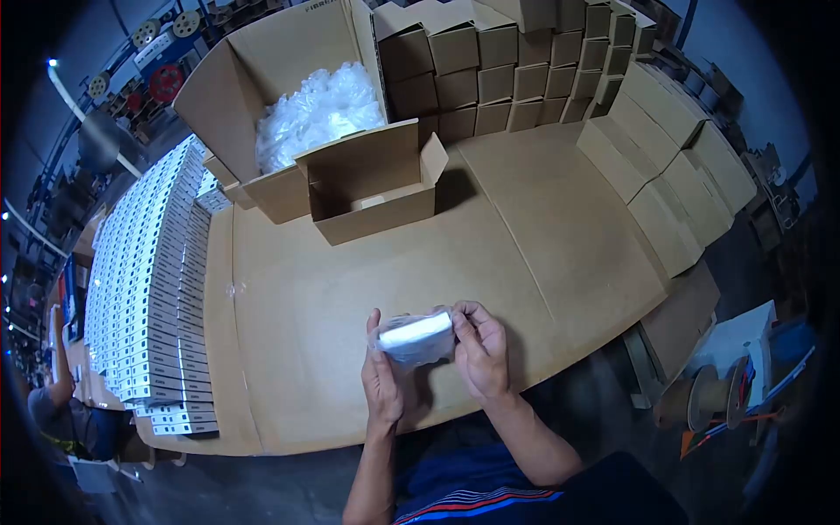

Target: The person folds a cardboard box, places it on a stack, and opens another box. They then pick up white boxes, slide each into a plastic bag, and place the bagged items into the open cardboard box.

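A small white block-shaped item in a clear plastic bag (418, 338) is held up over the near part of the table, gripped at both ends. My left hand (383, 382) closes on its left end with the thumb in front. At the right end, my right hand (479, 350) pinches the plastic between thumb and fingers. What is inside the bag cannot be made out. Beyond my hands stands an open cardboard box (376, 188) with its flaps up and a small pale piece visible inside.
A large carton (223, 105) holds many clear-bagged items (324, 109). Stacked white boxes (144, 289) line the left edge. Brown boxes (499, 74) are piled at the back, with more boxes (669, 179) on the right. Cable spools (713, 394) stand beyond the cardboard-covered table (350, 289); another person (66, 402) is at far left.
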Motion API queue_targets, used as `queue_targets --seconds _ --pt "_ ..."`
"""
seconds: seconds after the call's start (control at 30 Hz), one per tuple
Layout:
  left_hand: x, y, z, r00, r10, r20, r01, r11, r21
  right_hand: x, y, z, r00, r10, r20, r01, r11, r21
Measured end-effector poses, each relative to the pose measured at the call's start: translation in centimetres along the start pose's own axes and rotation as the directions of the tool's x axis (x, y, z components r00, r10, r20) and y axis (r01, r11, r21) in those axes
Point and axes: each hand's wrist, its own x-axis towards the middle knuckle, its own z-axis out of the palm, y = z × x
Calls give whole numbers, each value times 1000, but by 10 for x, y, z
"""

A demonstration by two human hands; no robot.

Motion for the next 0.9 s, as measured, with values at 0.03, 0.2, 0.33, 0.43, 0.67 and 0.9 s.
queue_targets --seconds 0.03,0.2,0.33,0.43,0.67,0.9 --pt "0 1 0 1000 -5 3 5 1000 -7 0 -6 4 1000 -16 18 16 1000 -22" --pt "2 -4 1 1000 3 10 -2 998 -57 1 -12 6 991 -129 25 131 987 -95" --pt "2 1 9 997 -71 31 72 996 -57 2 -5 7 972 -229 -54 216 958 -191" --pt "0 2 11 997 -42 61 44 999 -18 2 -6 10 953 -262 -149 218 941 -260" --pt "0 -5 12 984 -171 -40 168 983 -70 0 -13 7 978 -196 -65 170 943 -285" --pt "5 -5 2 982 -184 -45 166 948 -272 11 -25 -19 926 20 378 67 974 -215"
